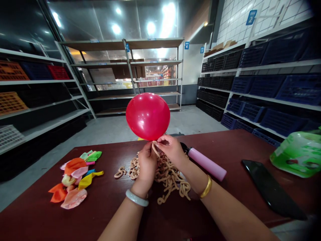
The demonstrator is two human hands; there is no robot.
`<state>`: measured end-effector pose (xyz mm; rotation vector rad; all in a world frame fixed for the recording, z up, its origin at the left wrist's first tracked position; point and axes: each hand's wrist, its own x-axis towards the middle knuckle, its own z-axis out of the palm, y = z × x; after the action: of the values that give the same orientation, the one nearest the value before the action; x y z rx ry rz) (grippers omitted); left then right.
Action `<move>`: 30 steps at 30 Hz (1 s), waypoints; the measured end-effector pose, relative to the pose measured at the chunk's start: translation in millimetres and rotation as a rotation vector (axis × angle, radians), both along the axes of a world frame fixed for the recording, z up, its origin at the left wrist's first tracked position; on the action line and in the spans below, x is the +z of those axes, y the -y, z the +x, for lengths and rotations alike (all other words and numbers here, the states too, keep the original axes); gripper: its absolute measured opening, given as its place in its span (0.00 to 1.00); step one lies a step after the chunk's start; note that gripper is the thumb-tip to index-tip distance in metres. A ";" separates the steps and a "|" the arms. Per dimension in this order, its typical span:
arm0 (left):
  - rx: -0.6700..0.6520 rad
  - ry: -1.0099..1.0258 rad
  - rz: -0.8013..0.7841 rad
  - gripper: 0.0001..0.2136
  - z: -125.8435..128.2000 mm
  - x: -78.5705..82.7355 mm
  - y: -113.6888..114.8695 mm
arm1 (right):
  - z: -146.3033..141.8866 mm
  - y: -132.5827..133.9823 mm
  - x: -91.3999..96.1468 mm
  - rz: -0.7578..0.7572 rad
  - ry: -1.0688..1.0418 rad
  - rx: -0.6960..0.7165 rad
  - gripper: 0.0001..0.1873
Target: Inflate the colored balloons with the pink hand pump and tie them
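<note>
A blown-up red balloon (147,115) stands above the table's middle, held by its neck. My left hand (147,163) and my right hand (170,148) both pinch at the neck, fingers closed, with a tan rubber band between them. Below the hands lies a heap of tan rubber bands (165,177) on the dark red table (112,201). A pink hand pump (207,163) lies just right of my right wrist.
A pile of flat balloons in several colours (75,179) lies at the left. A black phone (272,189) and a green plastic bag (298,154) sit at the right. Shelving with crates lines both sides; a concrete aisle runs beyond the table.
</note>
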<state>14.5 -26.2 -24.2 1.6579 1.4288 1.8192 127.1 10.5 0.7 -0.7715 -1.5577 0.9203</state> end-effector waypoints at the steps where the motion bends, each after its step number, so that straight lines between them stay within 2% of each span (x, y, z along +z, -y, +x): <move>1: 0.005 -0.005 0.001 0.10 0.0 0.5 0.2 | 0.0 0.3 0.7 0.002 0.013 0.005 0.02; 4: -0.004 -0.004 0.003 0.10 1.0 2.8 0.8 | 0.9 3.8 3.9 0.068 0.081 -0.018 0.01; 9: 0.022 -0.014 -0.008 0.12 2.5 3.7 -0.5 | 4.5 16.6 8.7 0.387 0.324 -0.322 0.02; 12: 0.040 0.003 -0.013 0.12 1.0 1.4 -2.9 | 5.3 15.8 7.1 0.427 0.353 -0.308 0.03; 15: 0.029 0.032 -0.010 0.12 0.0 0.5 -3.5 | 4.1 7.9 3.4 0.308 0.214 -0.157 0.01; 19: 0.021 0.054 -0.010 0.11 1.8 3.7 0.2 | 1.6 1.7 1.4 -0.044 -0.010 0.094 0.04; 21: 0.024 0.052 -0.020 0.11 2.8 5.8 2.5 | 1.5 1.9 2.5 -0.162 -0.092 0.184 0.07; 27: -0.006 0.050 -0.003 0.10 3.0 4.5 2.5 | 5.4 7.0 9.7 -0.318 -0.229 0.303 0.13; 30: -0.034 0.135 -0.025 0.11 2.8 0.5 -1.0 | 5.9 10.9 12.9 -0.390 -0.275 0.342 0.15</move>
<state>17.2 -25.2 -23.7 1.5073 1.3531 1.8488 132.9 -0.3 13.5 -0.6191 -1.3012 1.5462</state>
